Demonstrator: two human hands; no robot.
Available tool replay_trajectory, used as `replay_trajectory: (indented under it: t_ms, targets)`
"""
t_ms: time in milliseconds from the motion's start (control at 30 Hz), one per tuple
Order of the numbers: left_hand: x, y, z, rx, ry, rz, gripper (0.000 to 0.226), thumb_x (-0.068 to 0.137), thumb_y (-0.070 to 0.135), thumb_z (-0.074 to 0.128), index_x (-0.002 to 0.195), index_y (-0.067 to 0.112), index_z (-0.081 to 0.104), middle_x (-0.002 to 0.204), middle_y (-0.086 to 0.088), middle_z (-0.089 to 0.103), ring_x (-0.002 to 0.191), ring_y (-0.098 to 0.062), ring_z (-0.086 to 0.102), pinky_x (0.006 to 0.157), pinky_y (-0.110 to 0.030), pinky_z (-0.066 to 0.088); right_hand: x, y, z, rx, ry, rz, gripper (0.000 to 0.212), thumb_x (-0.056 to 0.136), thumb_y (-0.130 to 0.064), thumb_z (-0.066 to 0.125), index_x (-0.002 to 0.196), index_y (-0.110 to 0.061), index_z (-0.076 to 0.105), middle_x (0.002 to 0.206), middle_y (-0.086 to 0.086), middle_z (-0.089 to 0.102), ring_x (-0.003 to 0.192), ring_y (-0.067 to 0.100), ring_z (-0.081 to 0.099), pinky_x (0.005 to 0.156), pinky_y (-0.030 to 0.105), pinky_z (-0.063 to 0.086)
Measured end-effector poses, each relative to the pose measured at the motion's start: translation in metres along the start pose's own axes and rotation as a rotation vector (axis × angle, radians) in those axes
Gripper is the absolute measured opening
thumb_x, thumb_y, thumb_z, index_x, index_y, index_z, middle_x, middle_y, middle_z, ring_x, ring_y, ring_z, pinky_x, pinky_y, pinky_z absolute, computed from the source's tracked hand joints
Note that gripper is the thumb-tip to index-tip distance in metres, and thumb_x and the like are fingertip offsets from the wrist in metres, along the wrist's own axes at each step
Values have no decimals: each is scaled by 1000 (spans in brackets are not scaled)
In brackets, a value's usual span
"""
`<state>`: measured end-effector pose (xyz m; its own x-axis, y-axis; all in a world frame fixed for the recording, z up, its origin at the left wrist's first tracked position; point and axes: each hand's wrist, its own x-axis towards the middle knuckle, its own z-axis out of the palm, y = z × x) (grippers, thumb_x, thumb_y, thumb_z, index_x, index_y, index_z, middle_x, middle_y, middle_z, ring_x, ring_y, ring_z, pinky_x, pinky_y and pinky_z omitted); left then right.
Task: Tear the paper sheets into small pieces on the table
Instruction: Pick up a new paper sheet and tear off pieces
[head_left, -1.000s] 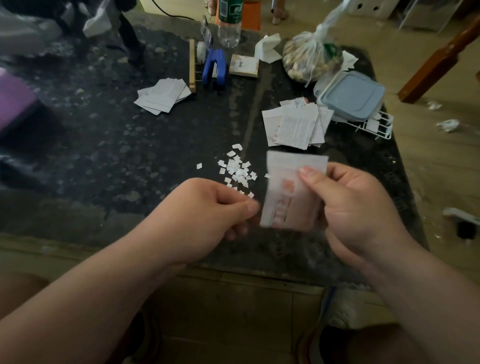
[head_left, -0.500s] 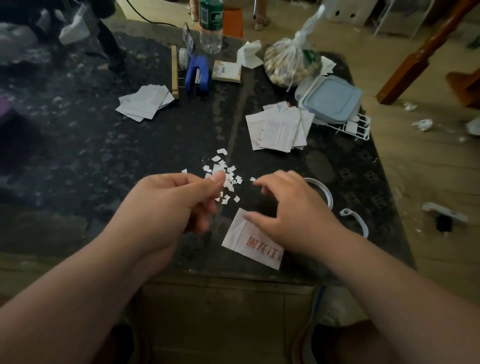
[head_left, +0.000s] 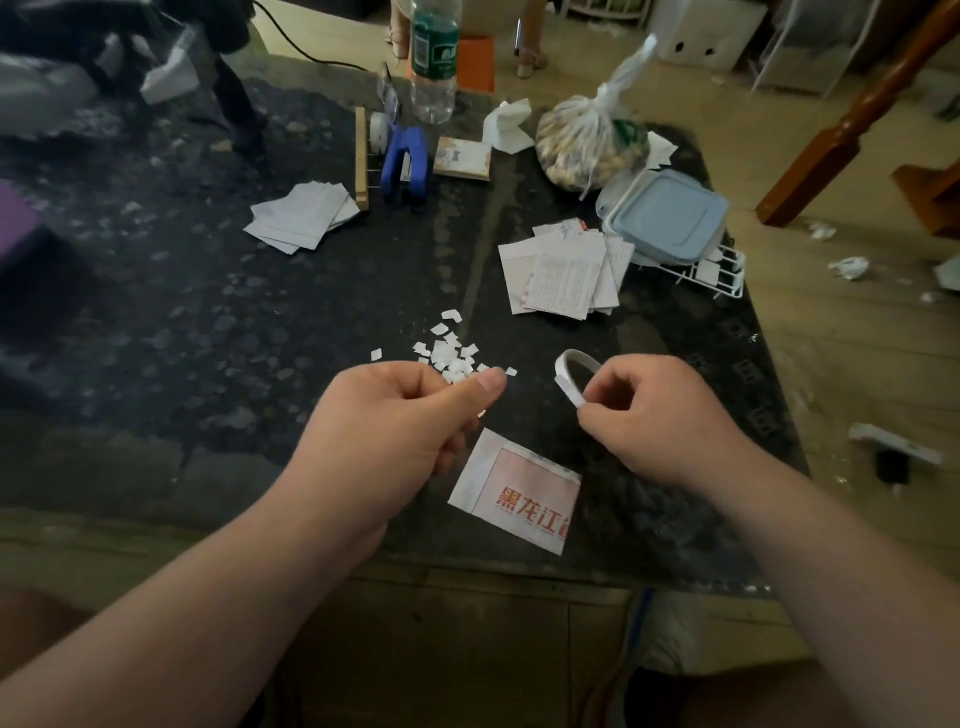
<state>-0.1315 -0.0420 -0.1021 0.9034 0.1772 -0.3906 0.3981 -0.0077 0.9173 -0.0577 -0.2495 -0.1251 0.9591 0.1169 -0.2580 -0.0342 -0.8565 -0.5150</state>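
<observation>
A torn sheet with red print (head_left: 519, 493) lies flat on the dark table (head_left: 208, 322) near its front edge, between my two hands. My right hand (head_left: 654, 421) pinches one end of a long white paper strip (head_left: 569, 374) that curls up in a loop above the table. To the left, my left hand (head_left: 400, 421) hovers with its fingers curled and the thumb laid on the index finger; no paper shows in it. A small heap of white torn pieces (head_left: 452, 358) sits just beyond the left thumb.
Two stacks of paper sheets lie further back, one at the left (head_left: 301, 218) and one at the right (head_left: 566, 275). Behind them stand a blue stapler (head_left: 405, 166), a water bottle (head_left: 434, 62), a tied bag (head_left: 587, 140), a lidded blue box (head_left: 670, 218) and a white wire rack (head_left: 722, 270).
My right hand laid the red-printed sheet on the table, then picked up the curled strip beside it. My left hand stayed curled near the heap of pieces.
</observation>
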Motion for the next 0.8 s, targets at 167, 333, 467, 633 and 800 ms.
replay_trajectory:
  t_ms: [167, 333, 467, 633, 800]
  targets:
    - [-3, 3, 1, -5, -56, 158, 15, 78, 40, 79, 86, 28, 76, 75, 1, 72, 64, -14, 64, 66, -31, 55, -39, -21, -16, 483, -122, -245, 11, 88, -7, 72, 80, -11, 65, 75, -1, 76, 70, 10, 73, 62, 21, 56]
    - [-9, 2, 4, 85, -146, 296, 32, 74, 43, 77, 106, 38, 78, 91, 5, 76, 80, -20, 71, 73, -38, 61, -52, -21, -17, 649, -174, -345, 7, 91, -5, 70, 86, -9, 66, 79, 5, 77, 77, 19, 76, 70, 31, 61]
    - [-6, -2, 7, 62, -166, 343, 32, 71, 44, 78, 102, 36, 79, 94, 3, 78, 83, -26, 72, 71, -36, 59, -52, -19, -16, 651, -196, -389, 5, 90, -9, 71, 87, -10, 66, 80, 4, 76, 78, 20, 76, 69, 32, 61]
    - [-3, 0, 11, -44, -160, 364, 16, 72, 35, 80, 87, 30, 82, 89, -12, 75, 85, -44, 63, 65, -36, 51, -53, -20, -11, 717, -197, -381, 11, 85, -14, 68, 95, -10, 64, 79, 6, 76, 76, 21, 75, 68, 31, 60]
    - [-5, 4, 11, -161, -163, 359, 11, 69, 29, 79, 79, 27, 81, 80, -11, 73, 67, -22, 59, 57, -28, 49, -52, -28, -5, 883, -235, -340, 29, 96, -10, 65, 122, -18, 57, 72, 14, 72, 68, 26, 71, 64, 29, 56]
